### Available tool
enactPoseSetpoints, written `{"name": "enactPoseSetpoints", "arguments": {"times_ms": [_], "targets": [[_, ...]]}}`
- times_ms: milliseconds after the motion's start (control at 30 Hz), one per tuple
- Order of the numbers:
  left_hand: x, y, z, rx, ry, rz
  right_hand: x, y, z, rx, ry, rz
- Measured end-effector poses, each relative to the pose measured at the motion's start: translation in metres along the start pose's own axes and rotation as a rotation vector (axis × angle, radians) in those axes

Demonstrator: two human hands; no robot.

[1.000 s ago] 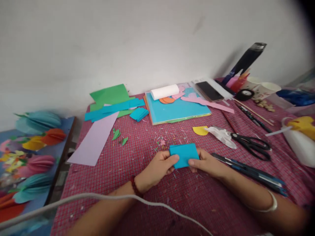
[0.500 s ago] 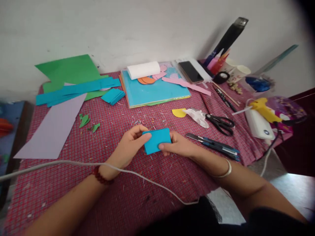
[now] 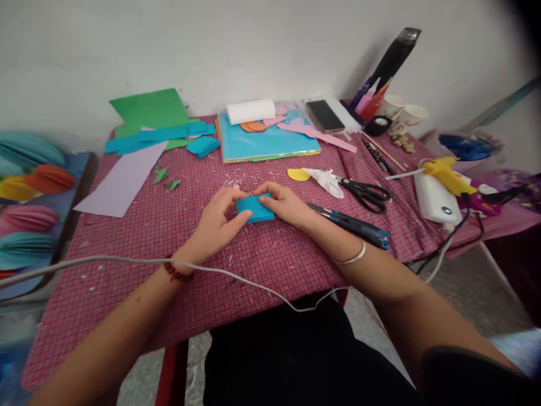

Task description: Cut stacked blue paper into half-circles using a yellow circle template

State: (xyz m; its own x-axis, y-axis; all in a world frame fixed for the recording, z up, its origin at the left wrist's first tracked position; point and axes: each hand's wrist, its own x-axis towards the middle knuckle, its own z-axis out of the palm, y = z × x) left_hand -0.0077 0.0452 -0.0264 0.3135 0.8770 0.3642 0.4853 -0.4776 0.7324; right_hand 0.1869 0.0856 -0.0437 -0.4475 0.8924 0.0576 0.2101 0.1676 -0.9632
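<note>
A small stack of blue paper pieces (image 3: 257,210) lies low at the tabletop, between my two hands. My left hand (image 3: 217,221) grips its left side, the thumb at the near corner and the fingers at the far edge. On the right side, my right hand (image 3: 287,206) has its thumb on top and its curled fingertips along the far edge. A utility knife (image 3: 355,225) rests on the cloth beside my right wrist. Black-handled scissors (image 3: 367,194), with white tissue (image 3: 327,181) around their blades, lie beyond it.
Blue strips (image 3: 160,135), green card (image 3: 150,110) and a lilac sheet (image 3: 122,183) lie at left. A paper pack (image 3: 270,144) and phone (image 3: 324,115) are at the back. A yellow glue gun (image 3: 448,175) sits at right. A white cable (image 3: 236,276) crosses over my left wrist.
The blue stack, held up and tilted before, is now lower and flatter at the tabletop. My right fingers have moved to its far edge. The view has shifted, showing paper decorations at left.
</note>
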Motion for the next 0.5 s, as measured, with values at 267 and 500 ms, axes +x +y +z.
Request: {"name": "enactPoseSetpoints", "arguments": {"times_ms": [267,500], "targets": [[-0.007,-0.004,0.011,0.157,-0.205,0.090,-0.002,-0.004,0.001,-0.416,-0.006,-0.067],[-0.004,-0.013,0.016,0.295,-0.277,0.220,-0.011,-0.020,-0.016,-0.893,0.022,-0.107]]}}
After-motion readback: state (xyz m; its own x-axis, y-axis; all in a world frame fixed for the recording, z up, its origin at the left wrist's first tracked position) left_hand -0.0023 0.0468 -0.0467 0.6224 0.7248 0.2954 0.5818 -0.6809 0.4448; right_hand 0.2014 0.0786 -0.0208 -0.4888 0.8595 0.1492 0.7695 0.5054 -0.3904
